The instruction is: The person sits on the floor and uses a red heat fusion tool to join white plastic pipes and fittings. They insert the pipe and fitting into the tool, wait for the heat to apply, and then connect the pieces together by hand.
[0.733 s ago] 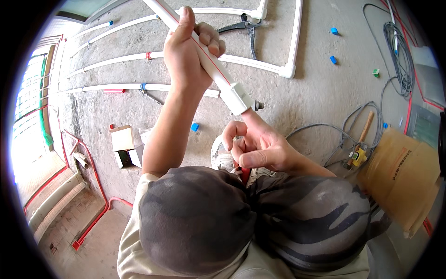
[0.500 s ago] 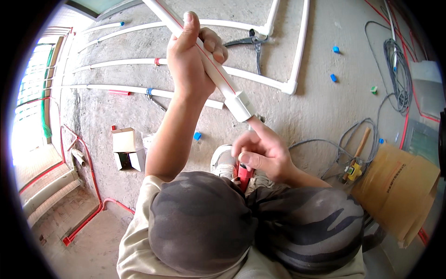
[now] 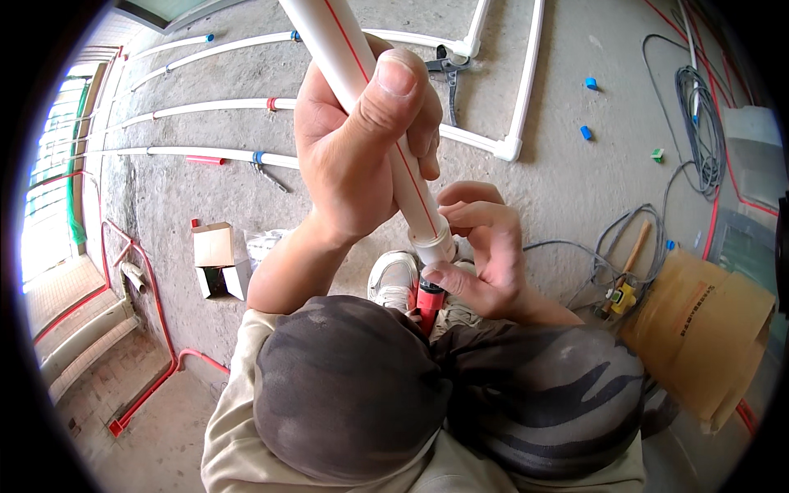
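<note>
My left hand [image 3: 366,135] is wrapped round a white plastic pipe [image 3: 419,197] with a red stripe, its thumb lying along the front. The pipe slants from the top edge down toward my right hand. On its lower end sits a short white pipe fitting [image 3: 436,249]. My right hand [image 3: 489,255] is curled about this fitting, thumb at its lower end and fingers beside the pipe. Below them, between my shoes [image 3: 394,275], stands a red tool [image 3: 427,302] with a dark top; its lower part is hidden by my knees.
White pipes [image 3: 214,154] run along the concrete floor, with a black pipe cutter [image 3: 450,78] by their corner. An open small carton [image 3: 218,263] is at left. To the right are blue caps [image 3: 591,84], coiled grey cable [image 3: 699,131], a wooden-handled tool [image 3: 637,251] and a cardboard box [image 3: 699,329].
My left hand has come nearer with the pipe, which now stands steeper. My right hand's index finger has left the fitting's open end, and the hand has closed round the fitting.
</note>
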The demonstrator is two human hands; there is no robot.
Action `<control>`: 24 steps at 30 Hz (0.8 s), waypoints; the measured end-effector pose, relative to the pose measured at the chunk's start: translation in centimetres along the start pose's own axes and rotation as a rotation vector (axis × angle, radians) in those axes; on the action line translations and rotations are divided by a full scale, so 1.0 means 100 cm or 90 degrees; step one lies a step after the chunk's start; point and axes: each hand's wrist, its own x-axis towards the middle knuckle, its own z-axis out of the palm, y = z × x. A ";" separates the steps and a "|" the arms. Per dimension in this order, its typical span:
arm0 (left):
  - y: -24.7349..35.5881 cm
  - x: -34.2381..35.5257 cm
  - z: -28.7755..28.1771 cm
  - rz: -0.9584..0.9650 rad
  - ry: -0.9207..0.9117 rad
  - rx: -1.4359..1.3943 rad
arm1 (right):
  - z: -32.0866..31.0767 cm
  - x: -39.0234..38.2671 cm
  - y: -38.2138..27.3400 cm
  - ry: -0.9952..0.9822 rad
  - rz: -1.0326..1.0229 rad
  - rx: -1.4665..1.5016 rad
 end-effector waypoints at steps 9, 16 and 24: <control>-0.007 -0.002 0.002 -0.030 0.007 0.065 | -0.006 0.007 -0.011 -0.063 0.006 -0.206; -0.013 -0.009 0.002 -0.009 0.023 0.078 | -0.001 0.006 -0.006 -0.070 0.004 -0.237; -0.021 -0.009 -0.019 0.093 -0.113 -0.196 | -0.006 0.008 -0.001 -0.013 -0.051 -0.214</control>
